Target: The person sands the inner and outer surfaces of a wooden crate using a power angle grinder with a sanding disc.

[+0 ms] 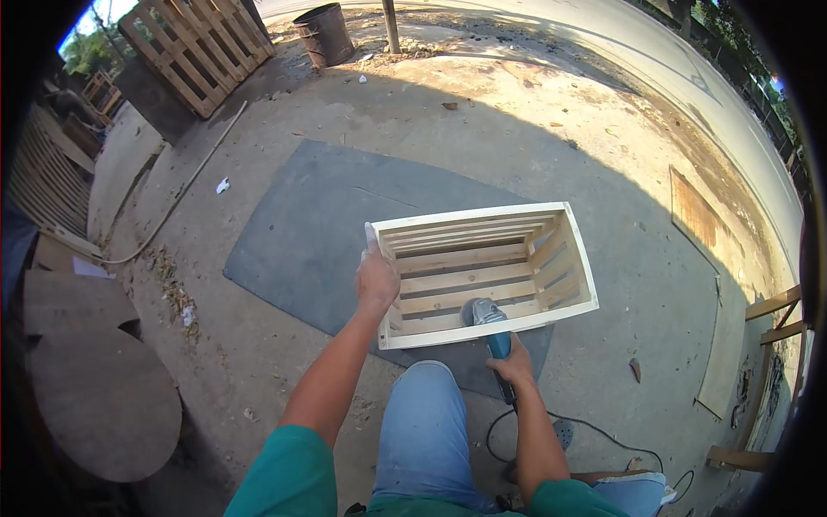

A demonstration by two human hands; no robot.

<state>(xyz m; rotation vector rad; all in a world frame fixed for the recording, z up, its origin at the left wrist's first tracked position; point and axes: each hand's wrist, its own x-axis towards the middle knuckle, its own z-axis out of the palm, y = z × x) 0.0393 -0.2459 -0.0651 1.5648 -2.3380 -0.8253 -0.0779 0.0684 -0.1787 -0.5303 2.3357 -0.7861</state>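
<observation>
A pale wooden slatted crate (482,212) stands with its open side toward me, over a dark grey sheet on the ground. My left hand (377,280) is closed around the frame at its left end, with part of the fingers hidden behind the wood. In my right hand (514,363) is an angle grinder (497,343) with a teal body and a grey metal head. The grinder's disc end reaches over the near rim into the crate, close to the lower slats at the front. My right fingers wrap around the teal body.
The grey sheet (297,215) lies on concrete. A black cord (603,428) trails right from the grinder past my feet. Rounded wooden boards (108,405) stand at left, near a long hose (185,189). A pallet (198,56) and a rusty drum (325,36) are farther back.
</observation>
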